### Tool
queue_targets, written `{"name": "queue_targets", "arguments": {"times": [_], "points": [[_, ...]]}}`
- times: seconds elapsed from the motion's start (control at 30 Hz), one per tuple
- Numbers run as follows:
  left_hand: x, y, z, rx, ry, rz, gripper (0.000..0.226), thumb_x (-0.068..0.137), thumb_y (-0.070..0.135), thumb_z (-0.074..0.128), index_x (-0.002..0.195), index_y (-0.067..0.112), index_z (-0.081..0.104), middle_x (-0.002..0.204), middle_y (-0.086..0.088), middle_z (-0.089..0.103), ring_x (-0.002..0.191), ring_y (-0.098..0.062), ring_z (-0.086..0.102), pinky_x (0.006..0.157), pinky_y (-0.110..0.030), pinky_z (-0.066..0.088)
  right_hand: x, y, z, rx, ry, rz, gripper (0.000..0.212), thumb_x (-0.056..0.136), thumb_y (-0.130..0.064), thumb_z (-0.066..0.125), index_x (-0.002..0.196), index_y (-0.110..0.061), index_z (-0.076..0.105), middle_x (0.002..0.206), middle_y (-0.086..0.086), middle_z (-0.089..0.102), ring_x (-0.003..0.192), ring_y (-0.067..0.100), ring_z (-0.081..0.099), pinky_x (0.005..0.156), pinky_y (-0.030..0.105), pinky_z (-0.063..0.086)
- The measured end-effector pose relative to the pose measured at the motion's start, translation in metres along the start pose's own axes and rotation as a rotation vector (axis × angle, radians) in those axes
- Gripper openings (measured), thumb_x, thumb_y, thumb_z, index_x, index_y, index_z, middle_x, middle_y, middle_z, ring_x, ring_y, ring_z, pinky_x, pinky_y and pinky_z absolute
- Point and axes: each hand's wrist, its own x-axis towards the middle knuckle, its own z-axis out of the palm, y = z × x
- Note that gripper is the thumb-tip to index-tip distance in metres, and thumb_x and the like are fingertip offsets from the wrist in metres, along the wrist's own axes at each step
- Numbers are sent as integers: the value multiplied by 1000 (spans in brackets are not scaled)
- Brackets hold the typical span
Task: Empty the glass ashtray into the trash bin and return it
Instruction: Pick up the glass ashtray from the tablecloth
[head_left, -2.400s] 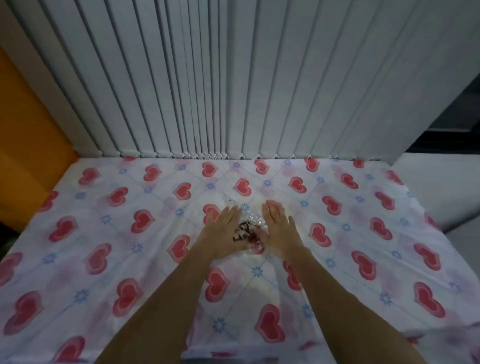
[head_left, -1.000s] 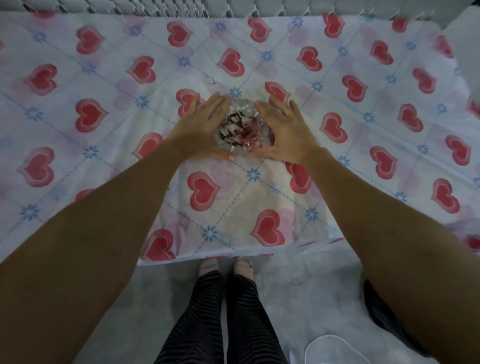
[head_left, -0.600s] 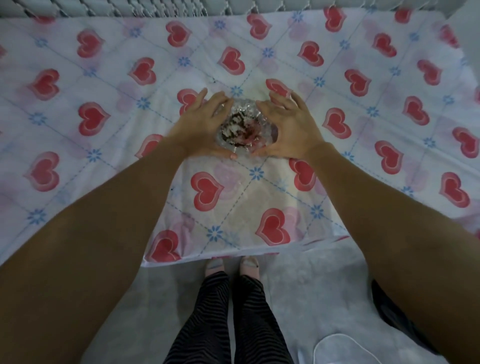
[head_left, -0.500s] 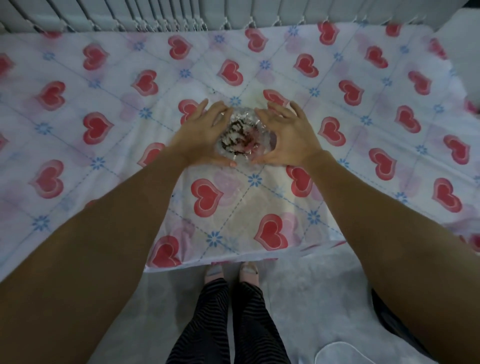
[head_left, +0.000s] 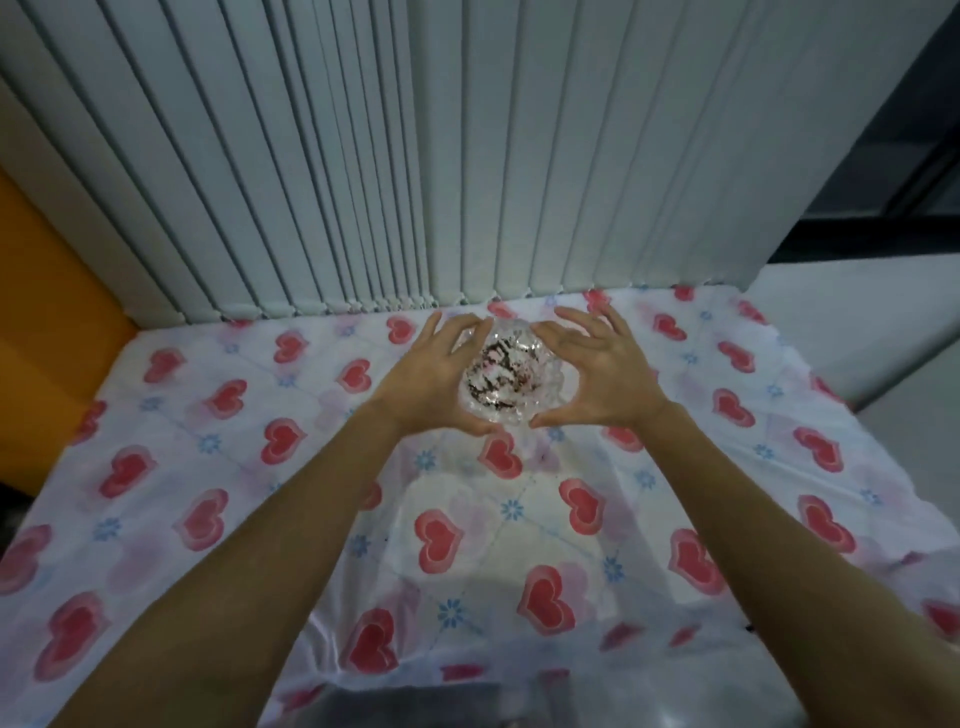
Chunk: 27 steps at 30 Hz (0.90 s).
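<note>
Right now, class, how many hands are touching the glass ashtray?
2. The left hand cups the glass ashtray on its left side; the right hand cups its right side, above the heart-print cloth.

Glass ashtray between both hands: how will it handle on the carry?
The glass ashtray is probably rigid, heavy for its size and breakable. Its faceted glass may be slippery, so the left hand and right hand cupping it looks sensible. Loose dark debris inside would likely spill if tilted.

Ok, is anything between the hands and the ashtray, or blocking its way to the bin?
Nothing is between them: the left hand and right hand already cup the ashtray from both sides, over the heart-print tablecloth. The bin is not in view, so the way there cannot be judged.
</note>
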Motion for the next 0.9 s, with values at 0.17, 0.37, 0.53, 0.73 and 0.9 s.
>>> {"name": "queue_targets", "arguments": {"times": [0.17, 0.37, 0.53, 0.73, 0.9], "points": [[-5, 30, -50, -99, 82, 38, 121, 52, 65, 78, 145, 6, 28, 140, -20, 42, 134, -40, 35, 115, -62, 17, -10, -17, -61, 0, 101, 26, 106, 49, -79, 65, 131, -12, 58, 126, 5, 66, 126, 27, 52, 110, 61, 26], [9, 65, -94, -191, 183, 154, 120, 50, 67, 78, 144, 7, 33, 135, -15, 43, 127, -30, 40, 108, -52, 38, -31, -25, -119, 34, 99, 160, 109, 52, -76, 67, 140, -15, 47, 138, 4, 56, 135, 22, 41, 116, 50, 16], [27, 101, -93, -265, 254, 260, 121, 47, 63, 81, 143, 6, 34, 136, -13, 43, 127, -23, 40, 105, -30, 32, -65, -24, -155, 288, 55, 355, 111, 57, -57, 82, 148, -30, 25, 149, -7, 38, 131, 9, 37, 111, 33, 27], [47, 158, -69, -408, 233, 287, 118, 47, 57, 84, 141, 6, 37, 134, -12, 44, 127, -24, 43, 105, -30, 34, -126, -10, -169, 1057, 116, 544, 109, 67, -10, 81, 142, -52, 14, 158, -10, 22, 135, 12, 42, 101, 44, 49], [69, 221, -33, -505, 119, 370, 119, 46, 57, 85, 144, 11, 35, 136, -7, 41, 127, -15, 38, 106, -27, 32, -188, 3, -158, 1691, 423, 768, 54, 89, -27, 58, 140, -26, 42, 124, 5, 67, 106, 23, 67, 81, 33, 59]]}}
